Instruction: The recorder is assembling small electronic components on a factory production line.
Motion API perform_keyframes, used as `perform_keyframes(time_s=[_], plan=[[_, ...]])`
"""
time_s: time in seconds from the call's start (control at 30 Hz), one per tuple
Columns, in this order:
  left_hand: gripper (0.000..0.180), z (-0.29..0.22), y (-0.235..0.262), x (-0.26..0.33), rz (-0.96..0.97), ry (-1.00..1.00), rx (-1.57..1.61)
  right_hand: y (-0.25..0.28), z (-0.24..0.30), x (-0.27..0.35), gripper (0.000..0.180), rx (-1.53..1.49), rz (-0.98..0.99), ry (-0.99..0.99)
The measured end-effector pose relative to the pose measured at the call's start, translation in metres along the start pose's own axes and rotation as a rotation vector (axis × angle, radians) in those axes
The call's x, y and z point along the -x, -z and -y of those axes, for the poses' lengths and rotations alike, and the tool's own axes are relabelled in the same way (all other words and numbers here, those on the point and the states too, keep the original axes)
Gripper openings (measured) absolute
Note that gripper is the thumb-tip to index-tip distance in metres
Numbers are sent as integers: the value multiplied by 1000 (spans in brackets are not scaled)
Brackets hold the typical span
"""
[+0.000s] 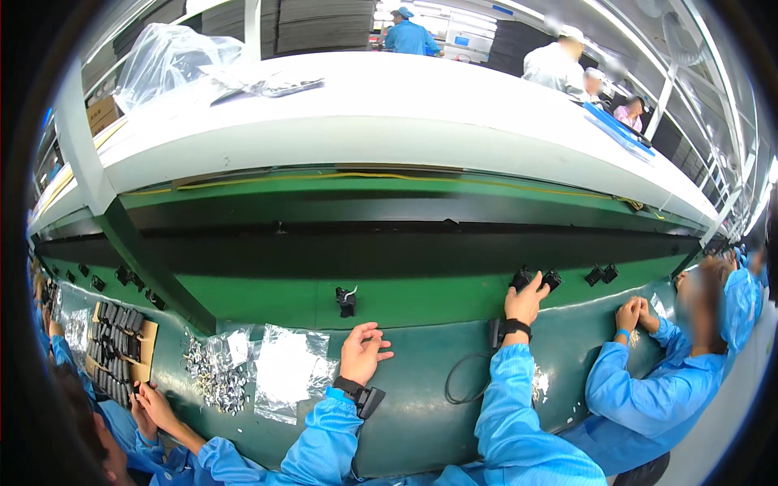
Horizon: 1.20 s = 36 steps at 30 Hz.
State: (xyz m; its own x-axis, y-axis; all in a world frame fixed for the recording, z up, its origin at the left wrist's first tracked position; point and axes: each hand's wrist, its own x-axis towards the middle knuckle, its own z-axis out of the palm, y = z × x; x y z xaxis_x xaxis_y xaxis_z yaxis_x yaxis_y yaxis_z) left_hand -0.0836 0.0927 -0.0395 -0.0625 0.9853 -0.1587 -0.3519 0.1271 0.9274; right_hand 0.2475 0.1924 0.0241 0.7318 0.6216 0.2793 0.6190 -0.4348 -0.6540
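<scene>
My left hand hovers over the green work table, fingers spread and nothing in them. Beyond it, a small black part with a light strip on top sits on the green belt. My right hand reaches to that belt, thumb and fingers around a small black part. Another black part stands just right of those fingers. Both wrists wear black bands with a box-shaped module. A thin black cable loops on the table near my right forearm.
Left of my arm lie a clear plastic bag and a pile of small metal pieces. A cardboard tray holds several black parts. Co-workers in blue sit on both sides. More black parts stand along the belt; a white shelf runs above.
</scene>
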Motion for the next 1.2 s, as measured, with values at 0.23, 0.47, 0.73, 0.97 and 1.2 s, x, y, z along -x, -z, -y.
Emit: perform_keyframes(time_s=[0.23, 0.47, 0.73, 0.97, 1.2], plan=[[29, 0, -13, -5, 16, 17, -91, -53, 117, 128, 78, -530, 704, 936], [36, 3, 7, 0, -7, 27, 140, -104, 133, 147, 27, -440, 681, 762], [32, -11, -18, -1, 11, -11, -112, -58, -9, -51, 26, -87, -213, 344], [30, -4, -10, -2, -8, -38, -105, -54, -34, -58, 73, -77, 127, 306], [31, 0, -16, -2, -3, -25, -86, 26, -15, 31, 85, -161, 35, 486]])
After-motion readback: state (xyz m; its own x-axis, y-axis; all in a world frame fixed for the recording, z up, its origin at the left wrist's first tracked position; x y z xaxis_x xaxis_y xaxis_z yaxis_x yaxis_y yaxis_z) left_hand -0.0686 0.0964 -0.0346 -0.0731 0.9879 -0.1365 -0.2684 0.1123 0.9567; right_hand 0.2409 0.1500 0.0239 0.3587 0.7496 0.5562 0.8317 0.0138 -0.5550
